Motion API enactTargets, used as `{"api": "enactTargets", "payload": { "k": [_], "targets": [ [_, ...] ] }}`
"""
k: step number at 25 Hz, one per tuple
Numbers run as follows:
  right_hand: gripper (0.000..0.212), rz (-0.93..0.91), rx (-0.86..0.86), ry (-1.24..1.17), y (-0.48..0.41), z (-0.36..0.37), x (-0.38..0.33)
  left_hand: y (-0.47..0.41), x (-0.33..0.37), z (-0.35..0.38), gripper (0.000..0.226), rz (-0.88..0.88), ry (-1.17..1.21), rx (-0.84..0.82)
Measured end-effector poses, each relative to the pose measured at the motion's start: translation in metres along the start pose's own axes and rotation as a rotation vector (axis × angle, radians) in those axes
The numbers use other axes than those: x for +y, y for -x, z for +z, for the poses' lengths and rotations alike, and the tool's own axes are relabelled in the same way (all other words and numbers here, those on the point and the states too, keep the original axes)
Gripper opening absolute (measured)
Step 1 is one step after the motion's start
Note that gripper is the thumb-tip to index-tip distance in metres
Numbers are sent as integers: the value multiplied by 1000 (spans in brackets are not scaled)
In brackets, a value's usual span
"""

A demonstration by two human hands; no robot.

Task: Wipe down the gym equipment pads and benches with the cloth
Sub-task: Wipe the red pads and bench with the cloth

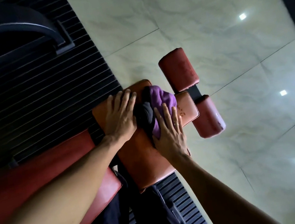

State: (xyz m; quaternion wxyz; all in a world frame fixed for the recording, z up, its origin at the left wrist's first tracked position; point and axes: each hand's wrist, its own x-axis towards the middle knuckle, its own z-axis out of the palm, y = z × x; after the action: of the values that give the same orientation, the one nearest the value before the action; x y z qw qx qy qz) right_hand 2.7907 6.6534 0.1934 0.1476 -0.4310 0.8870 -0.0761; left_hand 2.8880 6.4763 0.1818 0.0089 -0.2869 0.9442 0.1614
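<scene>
Two hands worked on a worn seat pad [143, 160] near the middle of the view. Far left, a black ribbed mat [33, 104] covered the floor, with a dark metal frame [10, 31] standing on it at the upper corner. Below that, a long red pad [26, 178] ran in from the lower left, and the left forearm crossed over it.

The left hand [121, 114] lay flat on the orange-brown seat pad, fingers straight and slightly spread; its grip was apart and held nothing. It sat just beside the dark edge of the cloth [160, 97]; whether the two touched could not be told.

The cloth, purple with a black part, was bunched on the seat pad between the two hands. The right hand [168, 133] rested on it from the near side, its fingers stretched straight over the purple folds; that grip was also apart, pressing down rather than clutching.

Just right of the cloth, a smaller pad [187, 108] of the same colour showed scuffed marks on its surface. Beyond it stood two red roller pads, an upper roller [178, 68] and a lower roller [207, 116], with a dark bar between them; the lower one was chipped.

Farther right stretched a pale glossy tiled floor [228, 38] with several bright light reflections [242, 16].
</scene>
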Motion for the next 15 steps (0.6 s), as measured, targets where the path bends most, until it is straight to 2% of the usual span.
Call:
{"api": "enactTargets", "payload": {
  "k": [3,9,13,15],
  "targets": [
    [86,107,-2,66,0,-5,24,-19,21,8,67,38,33,8],
    [80,248,-115,-18,-77,-16,10,-23,26,26,59,46,6,63],
    [88,146,-5,-26,-16,-4,23,-24,26,29,61,47,-27,35],
    [98,172,-32,-60,16,2,26,-25,27,30,63,35,-33,48]
  ]
}}
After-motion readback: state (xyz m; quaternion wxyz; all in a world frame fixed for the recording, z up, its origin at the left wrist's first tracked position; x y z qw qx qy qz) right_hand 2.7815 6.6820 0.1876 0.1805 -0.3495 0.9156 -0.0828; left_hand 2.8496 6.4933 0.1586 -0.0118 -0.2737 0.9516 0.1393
